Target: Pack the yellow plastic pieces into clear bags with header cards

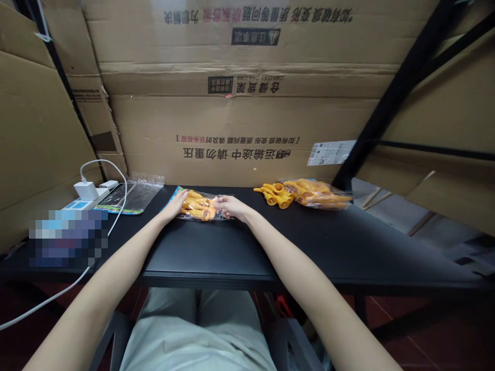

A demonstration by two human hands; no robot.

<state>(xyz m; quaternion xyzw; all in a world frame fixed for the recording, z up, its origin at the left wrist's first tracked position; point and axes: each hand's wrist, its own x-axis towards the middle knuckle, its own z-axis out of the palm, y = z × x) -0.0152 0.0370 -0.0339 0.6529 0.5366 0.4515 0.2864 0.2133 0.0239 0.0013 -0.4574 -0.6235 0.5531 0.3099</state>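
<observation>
A clear plastic bag (pixel 198 217) filled with yellow-orange horn-shaped plastic pieces (pixel 197 202) lies at the back middle of the black table. My left hand (pixel 175 206) grips its left end, where a blue and green printed strip shows. At the other end, my right hand (pixel 232 207) has its fingers closed on the clear film. Some of the fingertips are hidden by the bag and its glare. Farther right, several loose horn-shaped pieces (pixel 277 196) lie beside another filled clear bag (pixel 323 195).
A flat clear bag (pixel 133 198) with a coloured edge lies at the left. Near it are a power strip (pixel 93 198), a white charger (pixel 85 190) and a trailing white cable (pixel 119 214). Printed cardboard (pixel 247 118) walls the back. A pixelated patch covers something at left.
</observation>
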